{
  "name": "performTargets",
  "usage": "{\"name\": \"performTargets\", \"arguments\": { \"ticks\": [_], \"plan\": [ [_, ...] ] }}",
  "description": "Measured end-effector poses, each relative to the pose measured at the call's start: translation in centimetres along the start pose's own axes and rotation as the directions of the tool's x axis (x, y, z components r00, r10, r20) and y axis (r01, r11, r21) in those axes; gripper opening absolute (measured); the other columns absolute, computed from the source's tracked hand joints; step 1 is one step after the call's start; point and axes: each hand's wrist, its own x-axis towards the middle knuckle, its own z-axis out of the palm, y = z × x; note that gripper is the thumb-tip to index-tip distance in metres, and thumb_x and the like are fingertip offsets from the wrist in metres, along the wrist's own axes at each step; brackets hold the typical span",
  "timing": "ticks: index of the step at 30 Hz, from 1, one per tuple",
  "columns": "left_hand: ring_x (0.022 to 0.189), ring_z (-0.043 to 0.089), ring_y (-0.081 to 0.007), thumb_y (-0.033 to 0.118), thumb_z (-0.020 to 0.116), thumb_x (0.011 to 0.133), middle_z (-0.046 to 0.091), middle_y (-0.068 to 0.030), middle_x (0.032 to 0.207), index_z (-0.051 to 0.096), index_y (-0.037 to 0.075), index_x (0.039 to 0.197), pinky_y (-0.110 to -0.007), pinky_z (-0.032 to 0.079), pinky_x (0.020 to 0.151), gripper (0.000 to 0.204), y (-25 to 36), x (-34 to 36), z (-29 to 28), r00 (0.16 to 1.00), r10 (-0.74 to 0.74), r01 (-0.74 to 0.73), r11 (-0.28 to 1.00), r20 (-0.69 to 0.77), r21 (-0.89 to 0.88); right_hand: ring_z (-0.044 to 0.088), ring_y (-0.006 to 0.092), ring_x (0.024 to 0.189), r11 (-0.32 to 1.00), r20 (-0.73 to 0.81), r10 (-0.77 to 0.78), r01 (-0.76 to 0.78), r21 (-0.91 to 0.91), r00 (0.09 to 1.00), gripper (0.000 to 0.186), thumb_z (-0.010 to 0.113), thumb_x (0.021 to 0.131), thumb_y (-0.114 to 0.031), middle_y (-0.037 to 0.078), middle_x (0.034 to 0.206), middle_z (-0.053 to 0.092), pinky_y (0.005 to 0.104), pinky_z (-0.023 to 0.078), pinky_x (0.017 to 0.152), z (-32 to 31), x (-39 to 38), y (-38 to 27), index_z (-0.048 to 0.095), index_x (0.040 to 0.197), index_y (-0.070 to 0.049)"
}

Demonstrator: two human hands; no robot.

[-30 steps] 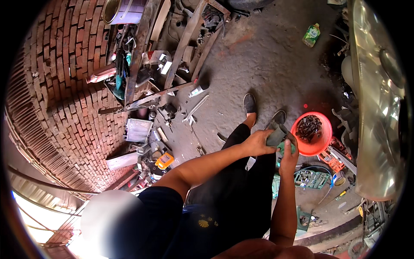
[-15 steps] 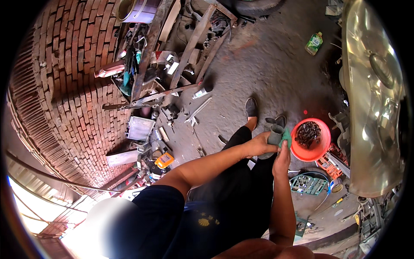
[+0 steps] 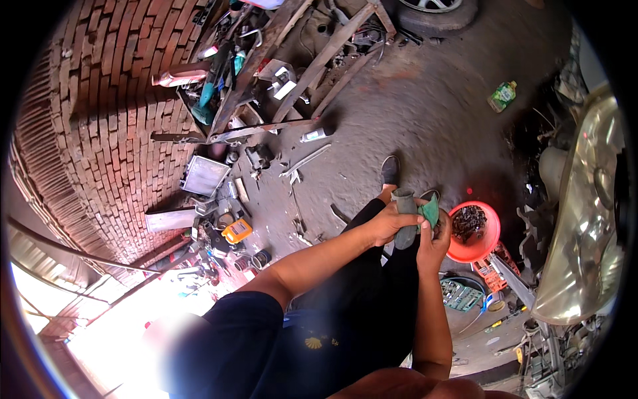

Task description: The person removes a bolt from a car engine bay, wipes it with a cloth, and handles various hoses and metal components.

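Note:
A grey tube-shaped part [image 3: 405,234], open at its far end, is gripped by my left hand [image 3: 385,225], with the thumb across its side. My right hand [image 3: 433,245] is just to the right, its fingers pinching a crumpled green cloth [image 3: 430,210]. The cloth lies close beside the tube's right side; whether they touch is hard to tell. Both hands are over my thighs. To the right of my right hand a red plastic basin [image 3: 475,251] stands on the floor, with a heap of small dark parts [image 3: 469,222] in it.
Close behind the basin are a red tool case [image 3: 497,269] and a green socket set [image 3: 461,294]. A large headlamp [image 3: 581,219] fills the right side. At left lie an orange device [image 3: 236,231], metal scraps and a rusty frame [image 3: 266,128] by the brick wall. A green-labelled bottle [image 3: 503,96] lies far right.
The tube has shifted left and turned, so more of its side shows. My right hand and the cloth have drawn back from its rim to its right side. The whole view has also shifted.

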Motion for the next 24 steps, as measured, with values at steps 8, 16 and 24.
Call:
{"name": "performTargets", "arguments": {
  "ticks": [8, 16, 24],
  "plan": [
    [0.116, 0.066, -0.0233, 0.019, 0.083, 0.083, 0.072, -0.0113, 0.11, 0.07, 0.001, 0.114, -0.036, 0.048, 0.103, 0.037, 4.0, -2.7, -3.5, 0.982, 0.135, -0.045, 0.841, -0.13, 0.539, 0.051, 0.006, 0.076, 0.976, 0.106, 0.215, -0.218, 0.018, 0.971, 0.014, 0.071, 0.097, -0.004, -0.002, 0.089, 0.055, 0.0231, 0.043, 0.068, 3.5, -0.2, -2.3, 0.059, 0.104, -0.002],
    [0.107, 0.067, -0.0203, 0.023, 0.084, 0.082, 0.073, -0.0121, 0.11, 0.073, 0.002, 0.118, -0.034, 0.049, 0.1, 0.043, 6.4, -7.4, -4.5, 0.969, 0.242, -0.138, 0.713, -0.057, 0.687, 0.052, 0.0091, 0.075, 0.96, 0.324, 0.243, -0.178, -0.216, 0.914, 0.021, 0.075, 0.094, -0.008, 0.002, 0.085, 0.054, 0.0265, 0.044, 0.068, 0.4, -3.2, -6.8, 0.054, 0.099, -0.002],
    [0.096, 0.068, -0.0163, 0.024, 0.085, 0.083, 0.074, -0.0065, 0.103, 0.071, 0.004, 0.113, -0.034, 0.052, 0.092, 0.039, 8.6, -10.8, -3.8, 0.952, 0.306, -0.242, 0.733, 0.011, 0.636, 0.047, 0.0063, 0.073, 0.88, 0.171, 0.335, -0.242, -0.408, 0.927, 0.013, 0.067, 0.099, -0.006, -0.002, 0.08, 0.053, 0.0251, 0.038, 0.065, -6.9, -9.9, -19.8, 0.057, 0.092, -0.004]
  ]
}}
